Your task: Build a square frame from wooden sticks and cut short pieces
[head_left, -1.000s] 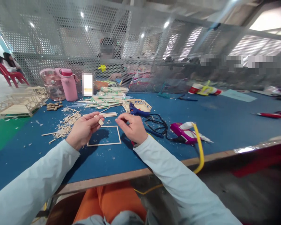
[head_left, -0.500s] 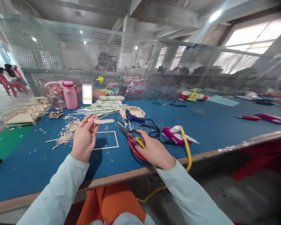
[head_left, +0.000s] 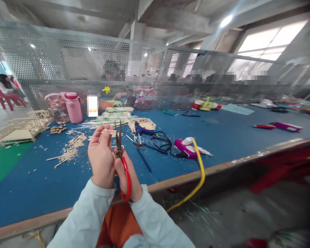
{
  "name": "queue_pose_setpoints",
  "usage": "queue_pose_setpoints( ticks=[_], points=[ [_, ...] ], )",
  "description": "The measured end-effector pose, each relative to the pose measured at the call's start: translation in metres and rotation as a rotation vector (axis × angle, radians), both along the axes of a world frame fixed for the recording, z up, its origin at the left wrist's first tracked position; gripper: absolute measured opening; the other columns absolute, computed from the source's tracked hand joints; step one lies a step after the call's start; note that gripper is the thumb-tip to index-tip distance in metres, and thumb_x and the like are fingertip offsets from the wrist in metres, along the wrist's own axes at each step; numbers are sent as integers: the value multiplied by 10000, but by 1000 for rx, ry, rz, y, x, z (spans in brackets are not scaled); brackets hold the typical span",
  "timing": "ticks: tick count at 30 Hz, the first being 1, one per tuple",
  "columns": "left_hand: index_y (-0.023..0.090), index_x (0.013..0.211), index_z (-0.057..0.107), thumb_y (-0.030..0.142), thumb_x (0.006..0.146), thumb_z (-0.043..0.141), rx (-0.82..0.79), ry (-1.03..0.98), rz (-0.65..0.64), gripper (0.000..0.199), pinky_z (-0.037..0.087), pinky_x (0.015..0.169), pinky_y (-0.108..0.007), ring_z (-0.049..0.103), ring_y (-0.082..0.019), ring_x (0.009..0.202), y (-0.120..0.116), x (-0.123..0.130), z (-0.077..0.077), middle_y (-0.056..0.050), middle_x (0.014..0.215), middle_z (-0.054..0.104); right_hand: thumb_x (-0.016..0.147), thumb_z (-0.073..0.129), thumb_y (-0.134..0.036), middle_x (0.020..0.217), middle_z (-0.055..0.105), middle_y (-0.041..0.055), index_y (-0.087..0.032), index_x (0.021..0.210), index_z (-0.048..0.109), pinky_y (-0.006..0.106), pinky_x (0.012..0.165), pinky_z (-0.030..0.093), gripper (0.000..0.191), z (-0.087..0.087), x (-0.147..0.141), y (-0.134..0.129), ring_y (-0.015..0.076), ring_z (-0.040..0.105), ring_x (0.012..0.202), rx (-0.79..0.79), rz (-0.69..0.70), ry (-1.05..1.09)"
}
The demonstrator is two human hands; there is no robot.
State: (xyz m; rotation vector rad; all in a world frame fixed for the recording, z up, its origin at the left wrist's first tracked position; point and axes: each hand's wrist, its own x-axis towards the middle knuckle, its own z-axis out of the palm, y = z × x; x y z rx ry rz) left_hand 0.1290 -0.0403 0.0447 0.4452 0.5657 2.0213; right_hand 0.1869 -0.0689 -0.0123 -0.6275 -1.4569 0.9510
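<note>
Several thin wooden sticks (head_left: pixel 110 132) are pinched between the thumb and fingers of my left hand (head_left: pixel 102 155), raised above the table. My right hand (head_left: pixel 130 175) is closed around red-handled scissors (head_left: pixel 125 177), blades pointing up and slightly apart. The blades stand right at the sticks' ends; whether they touch them I cannot tell. Both hands are close together near the table's front edge. They hide most of the stick rectangle lying underneath. Blue-handled pliers (head_left: pixel 144 156) lie just right of my right hand.
A blue glue gun (head_left: pixel 144 129), a purple glue gun (head_left: pixel 187 148) and a yellow cord (head_left: pixel 201 172) lie to the right. Stick scraps (head_left: pixel 73 144), peanuts (head_left: pixel 58 129) and a pink bottle (head_left: pixel 74 108) are at left. Stick bundles (head_left: pixel 113 115) lie behind, before a perforated screen (head_left: pixel 74 65).
My right hand has lifted the red-handled scissors off the table and brought them left to the sticks. The blue-handled pliers now show uncovered. My left hand still holds the sticks.
</note>
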Motion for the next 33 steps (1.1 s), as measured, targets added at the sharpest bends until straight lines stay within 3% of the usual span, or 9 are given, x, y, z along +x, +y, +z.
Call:
queue_pose_setpoints(
  ticks=[2,13,27,33],
  points=[
    [176,848,601,115,767,599,9,61,15,101,504,741,-185,659,-90,797,-1,2,-3,-13,861,693,854,402,-530,1073,573,69,-198,1134,490,290,829,436,444,0,0,0,190,539,967,35,4,9],
    [181,850,614,178,756,630,0,171,69,96,502,649,-142,659,-80,775,-9,8,-9,-15,870,702,833,333,-615,1159,565,89,-189,1207,473,302,831,442,585,-5,0,2,220,541,1028,54,-42,-25],
    [172,814,583,151,745,633,-48,132,52,88,517,701,-184,663,-91,771,-14,9,-11,-12,850,700,794,313,-679,1173,560,111,-183,1250,441,334,853,445,686,-8,1,0,249,540,1046,55,-31,-55],
    [186,822,568,166,751,629,-63,96,56,95,514,709,-187,662,-103,823,-15,7,-11,-15,880,697,742,330,-730,1092,602,113,-188,1221,473,362,879,439,737,-7,-1,-2,267,537,1058,-18,-59,-40]
  ],
)
